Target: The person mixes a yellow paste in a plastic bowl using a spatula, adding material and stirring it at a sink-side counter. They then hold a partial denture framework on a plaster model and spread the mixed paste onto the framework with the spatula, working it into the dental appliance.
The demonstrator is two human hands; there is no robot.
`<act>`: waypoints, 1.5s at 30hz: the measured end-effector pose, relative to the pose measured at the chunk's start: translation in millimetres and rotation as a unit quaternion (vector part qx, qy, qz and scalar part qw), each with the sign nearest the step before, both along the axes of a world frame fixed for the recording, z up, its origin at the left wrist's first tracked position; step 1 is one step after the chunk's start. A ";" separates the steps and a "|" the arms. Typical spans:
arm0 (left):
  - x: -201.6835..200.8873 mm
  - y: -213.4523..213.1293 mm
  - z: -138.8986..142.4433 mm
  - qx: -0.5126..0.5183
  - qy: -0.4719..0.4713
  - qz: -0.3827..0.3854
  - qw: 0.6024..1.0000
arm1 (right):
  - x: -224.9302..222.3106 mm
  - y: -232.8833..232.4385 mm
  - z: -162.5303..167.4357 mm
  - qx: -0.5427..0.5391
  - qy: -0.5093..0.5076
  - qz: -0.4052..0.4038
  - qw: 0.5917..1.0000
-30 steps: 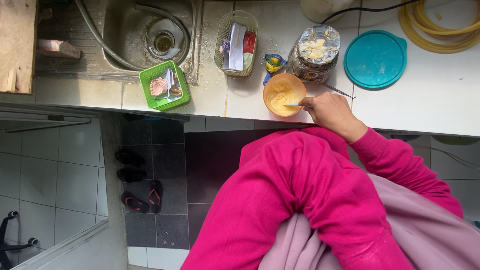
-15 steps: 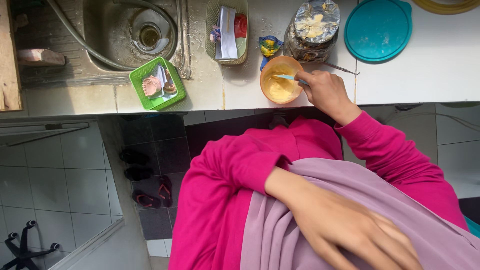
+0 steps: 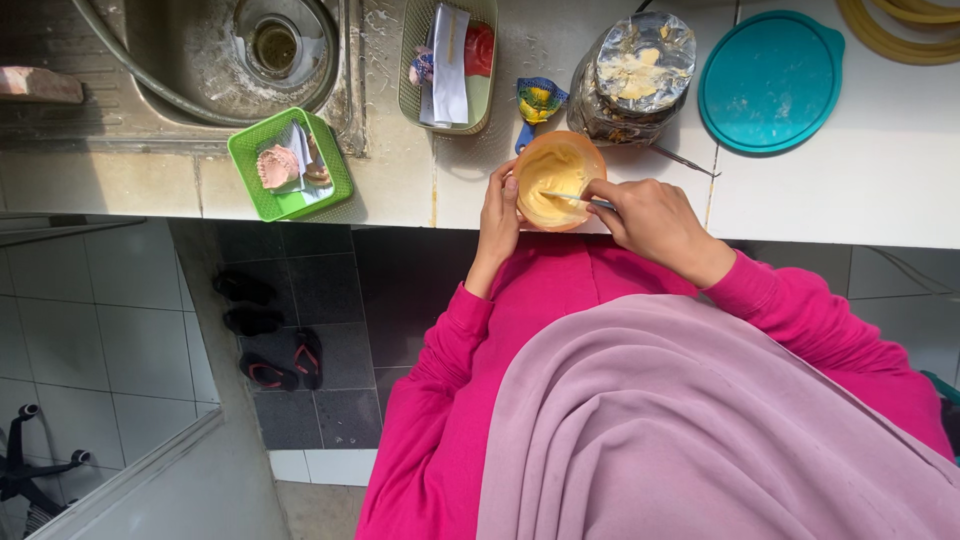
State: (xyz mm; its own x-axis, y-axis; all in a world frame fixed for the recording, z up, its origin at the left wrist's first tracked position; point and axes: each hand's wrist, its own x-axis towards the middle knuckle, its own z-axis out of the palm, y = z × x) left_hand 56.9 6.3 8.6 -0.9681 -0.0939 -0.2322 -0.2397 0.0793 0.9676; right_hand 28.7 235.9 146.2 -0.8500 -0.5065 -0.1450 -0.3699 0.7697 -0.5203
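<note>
A small round orange bowl (image 3: 556, 180) of pale yellow paste sits at the front edge of the white tiled bench (image 3: 830, 195), directly ahead of the person in the pink sleeves. The left hand (image 3: 498, 215) is curled against the bowl's left side, fingers wrapped on its rim and steadying it. The right hand (image 3: 650, 215) is closed around a thin metal spatula (image 3: 575, 198), whose blade lies across the paste inside the bowl.

Just behind the bowl stands a clear jar topped with crinkled foil (image 3: 632, 80), and beside that lies a round teal plastic lid (image 3: 770, 80). A small blue and yellow object (image 3: 538, 100), too small to identify, rests between the jar and a pale green oblong basket (image 3: 447, 65). Further left, a bright green square tray (image 3: 290, 165) holding what looks like a pink dental cast sits at the corner of the steel sink (image 3: 215, 60).
</note>
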 end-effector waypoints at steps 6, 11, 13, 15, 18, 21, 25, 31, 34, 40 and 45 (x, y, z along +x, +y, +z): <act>-5.2 8.1 -4.8 0.003 0.001 -0.024 1.000 | -3.0 5.1 2.7 0.009 -0.027 0.023 0.999; -8.2 12.7 -5.4 0.022 -0.002 -0.002 1.000 | -4.8 4.6 -0.7 0.002 0.018 0.025 1.000; -8.8 14.3 -5.7 0.003 -0.001 0.013 1.000 | -3.5 6.5 -1.8 0.062 -0.014 0.038 0.997; -9.1 16.2 -6.3 -0.016 0.023 0.015 1.000 | -2.5 9.8 -2.9 0.066 0.007 0.050 0.997; -9.1 19.2 -7.3 0.003 0.057 -0.010 0.998 | -2.1 15.8 -4.9 0.059 0.029 0.041 0.997; -9.7 24.4 -8.4 0.108 0.043 -0.060 0.991 | -2.5 23.8 -7.1 0.027 0.033 0.026 0.999; -13.7 27.5 -7.5 0.113 -0.028 -0.083 0.990 | -0.2 30.8 -10.0 0.030 0.067 -0.007 0.997; -7.5 17.9 -1.1 0.412 -0.073 0.001 0.908 | 12.1 29.8 0.9 -0.046 -0.035 -0.037 0.998; -3.3 17.5 1.0 0.553 -0.136 0.034 0.821 | 14.0 19.6 13.3 -0.068 -0.119 -0.025 0.990; -10.2 16.5 0.3 0.617 -0.172 0.022 0.767 | -13.7 14.6 42.5 0.035 0.207 0.098 0.973; -16.4 15.8 -0.8 0.541 -0.079 0.009 0.837 | -30.0 22.7 42.0 0.061 0.213 0.025 0.975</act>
